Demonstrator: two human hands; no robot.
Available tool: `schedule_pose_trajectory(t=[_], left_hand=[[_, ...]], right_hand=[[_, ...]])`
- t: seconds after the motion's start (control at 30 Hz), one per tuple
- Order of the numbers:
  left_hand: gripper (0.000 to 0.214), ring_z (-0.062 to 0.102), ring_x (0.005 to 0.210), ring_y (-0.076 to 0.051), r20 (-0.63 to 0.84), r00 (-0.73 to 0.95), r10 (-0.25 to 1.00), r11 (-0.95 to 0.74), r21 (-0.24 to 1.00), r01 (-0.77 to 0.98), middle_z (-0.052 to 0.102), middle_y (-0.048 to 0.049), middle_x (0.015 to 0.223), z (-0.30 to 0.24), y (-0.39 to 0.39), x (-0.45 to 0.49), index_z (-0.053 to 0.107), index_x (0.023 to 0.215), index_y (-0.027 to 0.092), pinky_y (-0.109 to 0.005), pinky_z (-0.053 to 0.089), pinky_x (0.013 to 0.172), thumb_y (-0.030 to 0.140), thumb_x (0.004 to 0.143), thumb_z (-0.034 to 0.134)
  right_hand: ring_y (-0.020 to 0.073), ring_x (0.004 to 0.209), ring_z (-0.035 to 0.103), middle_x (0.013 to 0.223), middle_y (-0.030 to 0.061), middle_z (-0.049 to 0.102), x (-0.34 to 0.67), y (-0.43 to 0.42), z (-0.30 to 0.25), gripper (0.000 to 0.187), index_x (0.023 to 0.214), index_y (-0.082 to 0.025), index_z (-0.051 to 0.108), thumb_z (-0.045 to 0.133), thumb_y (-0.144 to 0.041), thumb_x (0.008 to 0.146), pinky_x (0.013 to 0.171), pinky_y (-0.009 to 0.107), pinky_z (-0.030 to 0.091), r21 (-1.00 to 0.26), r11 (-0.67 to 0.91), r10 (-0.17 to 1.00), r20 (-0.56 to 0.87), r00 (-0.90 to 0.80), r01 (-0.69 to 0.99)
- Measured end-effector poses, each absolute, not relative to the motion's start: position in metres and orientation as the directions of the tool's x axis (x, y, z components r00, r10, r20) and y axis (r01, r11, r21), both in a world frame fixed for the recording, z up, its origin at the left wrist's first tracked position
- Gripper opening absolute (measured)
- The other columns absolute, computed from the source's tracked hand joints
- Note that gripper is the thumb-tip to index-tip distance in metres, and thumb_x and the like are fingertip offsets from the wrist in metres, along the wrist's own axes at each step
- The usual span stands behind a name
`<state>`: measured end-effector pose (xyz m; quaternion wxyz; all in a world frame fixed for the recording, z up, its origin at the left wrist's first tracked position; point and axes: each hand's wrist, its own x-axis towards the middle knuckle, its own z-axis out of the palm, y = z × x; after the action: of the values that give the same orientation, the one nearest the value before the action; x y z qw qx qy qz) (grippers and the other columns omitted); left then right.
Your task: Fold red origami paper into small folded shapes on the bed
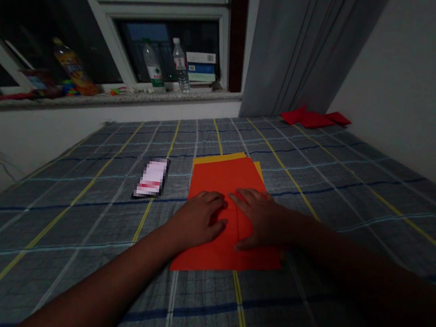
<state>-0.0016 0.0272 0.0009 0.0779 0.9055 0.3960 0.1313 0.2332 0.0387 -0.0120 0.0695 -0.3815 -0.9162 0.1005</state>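
Rested the left hand [195, 221] half-open and palm down on a sheet of orange-red paper [216, 181], and spread the right hand [259, 218] open on the same sheet, its fingertips just beside the left hand's fingers. Gripped nothing, with both forearms reaching inward from the lower corners. Saw the paper lying flat on a checked bedsheet [58, 219], over a yellow sheet [218, 158] showing at its far edge. Saw also a blurred dark flat object [151, 178] near the paper, and plastic bottles [152, 67] on the windowsill [107, 97] beyond.
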Motion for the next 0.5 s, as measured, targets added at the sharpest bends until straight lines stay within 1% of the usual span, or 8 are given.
schedule_pose_trajectory(t=[0.07, 0.13, 0.23, 0.3, 0.37, 0.4, 0.47, 0.5], left_hand=[[0.035, 0.055, 0.116, -0.030, 0.181, 0.651, 0.737, -0.674, 0.248, 0.695, 0.061, -0.0127, 0.126, 0.001, 0.027, -0.002, 0.062, 0.119, 0.016, -0.046, 0.045, 0.102, 0.035, 0.090, 0.058], [0.034, 0.056, 0.116, -0.029, 0.196, 0.647, 0.737, -0.675, 0.256, 0.691, 0.061, -0.0124, 0.125, 0.001, 0.027, -0.002, 0.062, 0.119, 0.017, -0.045, 0.044, 0.102, 0.035, 0.092, 0.056], [0.032, 0.056, 0.116, -0.027, 0.216, 0.656, 0.724, -0.690, 0.262, 0.675, 0.061, -0.0125, 0.124, 0.000, 0.027, -0.001, 0.062, 0.118, 0.017, -0.045, 0.044, 0.102, 0.035, 0.099, 0.045], [0.035, 0.056, 0.115, -0.027, 0.234, 0.655, 0.719, -0.695, 0.264, 0.669, 0.061, -0.0136, 0.124, 0.000, 0.027, 0.001, 0.062, 0.118, 0.015, -0.045, 0.044, 0.102, 0.036, 0.102, 0.038], [0.038, 0.056, 0.114, -0.027, 0.247, 0.643, 0.725, -0.688, 0.286, 0.667, 0.062, -0.0140, 0.122, 0.000, 0.027, 0.002, 0.060, 0.119, 0.015, -0.045, 0.044, 0.101, 0.040, 0.103, 0.037], [0.038, 0.057, 0.113, -0.027, 0.249, 0.634, 0.732, -0.680, 0.305, 0.666, 0.063, -0.0137, 0.120, 0.000, 0.026, 0.003, 0.060, 0.119, 0.015, -0.045, 0.044, 0.101, 0.041, 0.103, 0.037], [0.037, 0.058, 0.111, -0.026, 0.244, 0.611, 0.753, -0.656, 0.353, 0.667, 0.064, -0.0127, 0.116, -0.001, 0.026, 0.004, 0.059, 0.118, 0.016, -0.045, 0.045, 0.101, 0.044, 0.103, 0.040], [0.037, 0.058, 0.110, -0.026, 0.244, 0.593, 0.768, -0.638, 0.380, 0.670, 0.065, -0.0124, 0.115, -0.001, 0.026, 0.005, 0.059, 0.117, 0.016, -0.045, 0.045, 0.100, 0.045, 0.102, 0.043]], right_hand=[[0.0485, 0.144, 0.026, 0.159, 0.0296, 0.025, 0.235, 0.038, -0.010, 0.128, 0.157, -0.009, 0.025, 0.069, -0.082, 0.061, 0.112, 0.066, 0.026, -0.262, 0.682, 0.712, 0.019, -0.702, 0.683], [0.0476, 0.145, 0.026, 0.159, 0.0282, 0.026, 0.235, 0.038, -0.006, 0.124, 0.156, -0.010, 0.028, 0.069, -0.080, 0.063, 0.113, 0.066, 0.025, -0.318, 0.658, 0.723, 0.013, -0.691, 0.682], [0.0402, 0.144, 0.033, 0.156, 0.0247, 0.036, 0.232, 0.038, -0.001, 0.097, 0.152, -0.011, 0.037, 0.055, -0.075, 0.081, 0.115, 0.060, 0.028, -0.462, 0.565, 0.788, 0.057, -0.613, 0.684], [0.0357, 0.144, 0.036, 0.154, 0.0225, 0.041, 0.227, 0.037, 0.000, 0.083, 0.149, -0.012, 0.041, 0.048, -0.070, 0.089, 0.117, 0.055, 0.029, -0.591, 0.467, 0.837, 0.056, -0.544, 0.657], [0.0328, 0.143, 0.038, 0.154, 0.0195, 0.042, 0.222, 0.038, -0.001, 0.076, 0.147, -0.015, 0.043, 0.051, -0.065, 0.090, 0.118, 0.052, 0.029, -0.741, 0.358, 0.864, 0.033, -0.503, 0.568], [0.0314, 0.143, 0.039, 0.154, 0.0176, 0.042, 0.219, 0.039, -0.003, 0.073, 0.147, -0.017, 0.044, 0.054, -0.062, 0.090, 0.118, 0.051, 0.030, -0.817, 0.298, 0.872, 0.022, -0.489, 0.493], [0.0289, 0.140, 0.044, 0.152, 0.0144, 0.047, 0.216, 0.041, -0.006, 0.065, 0.143, -0.020, 0.047, 0.058, -0.055, 0.089, 0.116, 0.049, 0.034, -0.939, 0.169, 0.885, 0.012, -0.466, 0.298], [0.0281, 0.137, 0.047, 0.150, 0.0136, 0.050, 0.215, 0.042, -0.007, 0.061, 0.141, -0.021, 0.048, 0.058, -0.052, 0.089, 0.115, 0.049, 0.037, -0.976, 0.104, 0.892, 0.007, -0.453, 0.190]])
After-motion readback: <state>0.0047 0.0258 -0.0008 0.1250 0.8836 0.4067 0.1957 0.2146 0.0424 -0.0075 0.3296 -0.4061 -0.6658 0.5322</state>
